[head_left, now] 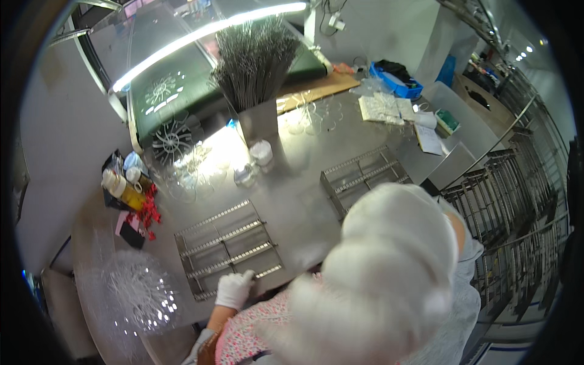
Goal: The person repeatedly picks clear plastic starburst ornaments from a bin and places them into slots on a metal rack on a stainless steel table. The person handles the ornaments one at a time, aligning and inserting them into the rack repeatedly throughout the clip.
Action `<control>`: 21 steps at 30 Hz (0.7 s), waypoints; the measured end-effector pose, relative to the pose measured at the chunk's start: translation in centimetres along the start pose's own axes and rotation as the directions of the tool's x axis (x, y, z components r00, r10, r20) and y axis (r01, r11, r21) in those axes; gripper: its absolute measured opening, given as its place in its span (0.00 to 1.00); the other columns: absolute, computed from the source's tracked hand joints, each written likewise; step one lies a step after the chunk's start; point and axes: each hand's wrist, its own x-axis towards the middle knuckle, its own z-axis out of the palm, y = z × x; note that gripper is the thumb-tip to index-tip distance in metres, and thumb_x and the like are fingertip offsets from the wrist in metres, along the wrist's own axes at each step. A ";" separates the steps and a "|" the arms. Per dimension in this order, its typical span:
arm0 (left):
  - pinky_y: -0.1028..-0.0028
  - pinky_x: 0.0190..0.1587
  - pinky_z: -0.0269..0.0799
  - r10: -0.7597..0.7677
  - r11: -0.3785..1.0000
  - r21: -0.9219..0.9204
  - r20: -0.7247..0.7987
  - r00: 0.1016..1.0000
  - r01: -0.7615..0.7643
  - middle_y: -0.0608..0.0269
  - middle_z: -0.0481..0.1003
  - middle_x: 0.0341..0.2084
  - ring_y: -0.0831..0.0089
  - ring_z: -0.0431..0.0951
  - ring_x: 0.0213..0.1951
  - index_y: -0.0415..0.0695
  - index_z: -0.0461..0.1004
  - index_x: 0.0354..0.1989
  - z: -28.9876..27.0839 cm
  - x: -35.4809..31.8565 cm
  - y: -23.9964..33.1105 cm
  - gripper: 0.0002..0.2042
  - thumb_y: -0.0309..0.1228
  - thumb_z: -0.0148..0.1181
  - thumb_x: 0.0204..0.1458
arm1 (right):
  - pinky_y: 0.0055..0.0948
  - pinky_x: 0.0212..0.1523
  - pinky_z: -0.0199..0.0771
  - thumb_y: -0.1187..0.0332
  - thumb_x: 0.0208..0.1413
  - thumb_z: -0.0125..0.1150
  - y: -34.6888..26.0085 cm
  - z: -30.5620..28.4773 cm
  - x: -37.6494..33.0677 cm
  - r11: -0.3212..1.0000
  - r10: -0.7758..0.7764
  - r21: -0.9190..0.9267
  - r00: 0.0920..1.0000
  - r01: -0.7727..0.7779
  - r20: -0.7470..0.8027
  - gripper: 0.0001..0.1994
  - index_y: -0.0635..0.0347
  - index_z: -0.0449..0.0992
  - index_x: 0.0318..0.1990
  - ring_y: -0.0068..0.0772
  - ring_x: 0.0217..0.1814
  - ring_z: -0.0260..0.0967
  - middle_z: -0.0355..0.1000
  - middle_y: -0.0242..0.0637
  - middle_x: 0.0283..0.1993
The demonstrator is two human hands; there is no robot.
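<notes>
My left hand [233, 291], in a white glove, is closed over the near edge of a metal rack [226, 237]. This rack lies on the steel table [298, 225] and has several slotted crossbars. Very near the camera, my right hand [389, 243], also white-gloved, is raised as a large blurred shape. Its fingers seem curled, but smear hides whether they hold anything. Past it lies a second metal rack [365, 173], partly covered by the hand.
A metal holder [258, 125] full of thin rods stands at the back. Yellow-liquid bottles [125, 190] and red pieces [149, 210] sit left, above a clear plastic bundle [137, 292]. A blue bin [395, 80] stands back right. Several metal racks [508, 201] are stacked right.
</notes>
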 end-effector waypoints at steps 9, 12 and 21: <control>0.61 0.38 0.74 -0.366 0.930 -0.008 0.046 0.929 0.367 0.64 0.81 0.28 0.62 0.82 0.35 0.54 0.80 0.37 -2.5 1.0 5.7 0.07 0.33 0.65 0.48 | 0.46 0.53 0.68 0.52 0.54 0.66 6.7 -5.5 -7.5 0.966 -0.220 0.137 0.975 0.221 -0.020 0.27 0.51 0.72 0.60 0.47 0.54 0.67 0.68 0.43 0.54; 0.60 0.38 0.75 -0.398 0.915 -0.039 0.063 0.915 0.400 0.63 0.81 0.29 0.62 0.82 0.36 0.53 0.81 0.37 -3.0 2.2 7.9 0.08 0.33 0.66 0.46 | 0.47 0.58 0.68 0.50 0.54 0.66 9.8 -5.4 -11.0 0.945 -0.153 0.276 0.983 0.174 -0.098 0.29 0.51 0.71 0.61 0.48 0.59 0.66 0.67 0.45 0.59; 0.61 0.69 0.62 -0.691 0.525 -0.842 -0.339 0.639 0.121 0.42 0.58 0.69 0.49 0.63 0.68 0.39 0.61 0.68 -14.4 10.8 10.1 0.48 0.42 0.76 0.35 | 0.62 0.75 0.33 0.37 0.59 0.56 12.8 19.8 -9.0 -0.153 0.404 0.987 0.908 -0.049 0.108 0.54 0.52 0.28 0.78 0.45 0.84 0.25 0.18 0.41 0.83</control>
